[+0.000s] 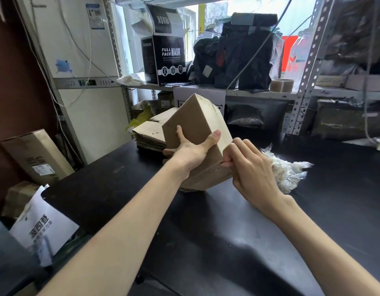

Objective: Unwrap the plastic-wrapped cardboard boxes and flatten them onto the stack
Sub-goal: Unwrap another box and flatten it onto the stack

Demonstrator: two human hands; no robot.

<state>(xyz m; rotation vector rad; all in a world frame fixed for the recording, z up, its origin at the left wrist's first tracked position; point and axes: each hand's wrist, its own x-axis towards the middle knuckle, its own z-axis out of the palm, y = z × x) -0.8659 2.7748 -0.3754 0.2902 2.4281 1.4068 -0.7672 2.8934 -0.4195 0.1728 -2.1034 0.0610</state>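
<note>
Currently, the brown cardboard box [197, 124] is held tilted above the black table [206, 231], with one upper corner pointing toward the shelving and its lower end close to the table surface. No wrap is visible on its exposed faces.

Left hand [191, 150]: closed around the box from the left side. The thumb lies across the near face and the fingers wrap round the far left face.

Right hand [251, 167]: fingers curled, pinching the lower right edge of the box. What exactly lies between the fingertips cannot be told.

A crumpled bundle of clear plastic wrap [291, 171] lies on the table just behind the right hand; whether the two touch cannot be told.

A stack of flattened brown cardboard sheets [150, 133] lies at the rear left of the table, just behind the held box and partly hidden by it.

Behind the table stands a grey perforated-metal shelf [259, 94]. It carries an open black carton printed "FULL FACE MASK" [167, 58], several dark plastic-wrapped parcels [238, 56] and a roll of brown tape [282, 85].

A long brown carton [35, 154] leans at the left of the table
</note>
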